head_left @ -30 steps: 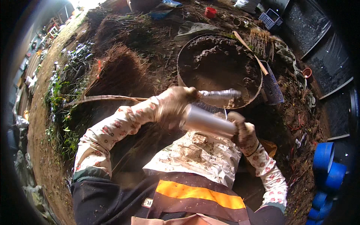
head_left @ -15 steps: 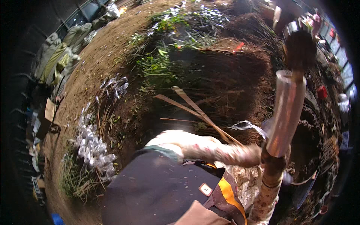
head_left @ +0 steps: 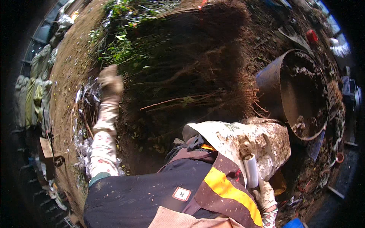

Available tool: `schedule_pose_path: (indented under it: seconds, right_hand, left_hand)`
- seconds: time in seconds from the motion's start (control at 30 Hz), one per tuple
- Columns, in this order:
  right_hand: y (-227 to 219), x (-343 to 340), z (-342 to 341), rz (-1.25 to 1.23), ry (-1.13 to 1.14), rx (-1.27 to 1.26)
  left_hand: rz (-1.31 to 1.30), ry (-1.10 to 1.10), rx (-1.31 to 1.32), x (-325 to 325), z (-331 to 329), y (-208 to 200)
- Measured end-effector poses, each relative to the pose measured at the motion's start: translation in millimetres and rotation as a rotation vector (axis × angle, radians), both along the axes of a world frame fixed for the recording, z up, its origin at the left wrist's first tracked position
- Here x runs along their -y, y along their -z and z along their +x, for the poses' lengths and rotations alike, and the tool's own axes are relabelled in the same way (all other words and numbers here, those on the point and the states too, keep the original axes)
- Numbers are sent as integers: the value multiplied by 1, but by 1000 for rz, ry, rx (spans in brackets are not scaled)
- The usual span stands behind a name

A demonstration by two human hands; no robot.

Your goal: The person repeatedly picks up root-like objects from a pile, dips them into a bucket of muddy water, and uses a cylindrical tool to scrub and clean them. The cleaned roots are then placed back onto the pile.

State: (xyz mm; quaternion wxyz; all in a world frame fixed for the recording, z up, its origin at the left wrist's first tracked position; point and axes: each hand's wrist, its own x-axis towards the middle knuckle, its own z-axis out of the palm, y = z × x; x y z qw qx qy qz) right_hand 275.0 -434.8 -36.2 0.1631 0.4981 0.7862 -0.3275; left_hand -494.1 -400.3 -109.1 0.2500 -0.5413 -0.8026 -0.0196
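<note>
My left hand, in a tan glove, is stretched out to the far left beside the green leafy stems; motion smears its fingers. At the lower right, my right hand, gloved too, closes at the lower end of a roll of clear plastic film. Much of its grip is hidden. The roll tilts over a muddy white sack that covers my lap, and its brown core end sticks out at the top. Ahead of me lies a dark heap of plants with reddish roots along its right side.
A mud-caked blue barrel lies tipped on the right, its mouth toward me. Crumpled clear plastic lies under and beside my left arm. Several stuffed sacks line the left wall. A red object sits beyond the barrel.
My left hand has swung from beside the roll out to the far left. The roll and my right hand have come down to my lap. The view has shifted, showing the barrel fully.
</note>
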Motion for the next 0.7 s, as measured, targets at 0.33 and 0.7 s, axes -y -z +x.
schedule_pose_path:
  seconds: [0.33, 0.7]
  right_hand:
    - [5, 4, -10, 58, 252, -1]
    - [-11, -40, -7, 105, 374, -62]
  left_hand:
    - [-476, 206, 702, -162, 286, 266]
    - [-117, 170, 345, -134, 191, 85]
